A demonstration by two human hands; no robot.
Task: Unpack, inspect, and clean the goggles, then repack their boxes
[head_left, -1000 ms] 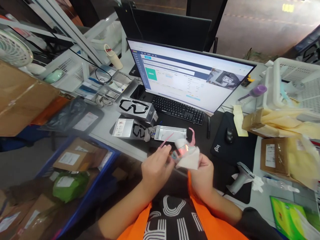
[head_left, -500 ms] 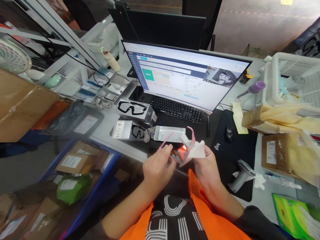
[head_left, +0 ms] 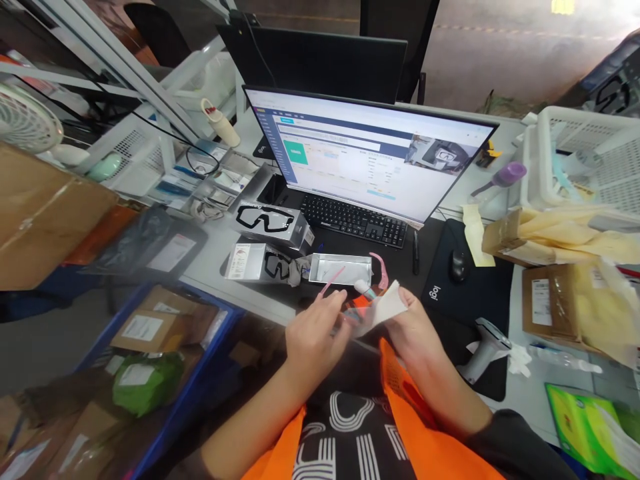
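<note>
My left hand (head_left: 317, 333) is closed around the near side of a pair of sunglasses (head_left: 361, 308) with a reflective lens and pink temples. One temple points up past my fingers, and the other curves up beyond the far end of the lens. Between the fingers of my right hand (head_left: 417, 330) is a white wipe (head_left: 391, 307), its edge lying against the lens. Part of the frame is hidden by my fingers and the wipe. Just behind the glasses lies an open silver box tray (head_left: 327, 268).
Two silver goggle boxes (head_left: 267, 227) sit left of a keyboard (head_left: 355, 220) and monitor (head_left: 360, 153). On the right are a mouse (head_left: 457, 265), a barcode scanner (head_left: 483, 350), cardboard boxes (head_left: 555, 300) and a white basket (head_left: 537, 160). A blue bin (head_left: 193, 363) with parcels stands lower left.
The sunglasses have tilted, so the bright orange glare on the lens has gone and the far temple sits lower. My right hand and the wipe have shifted slightly left.
</note>
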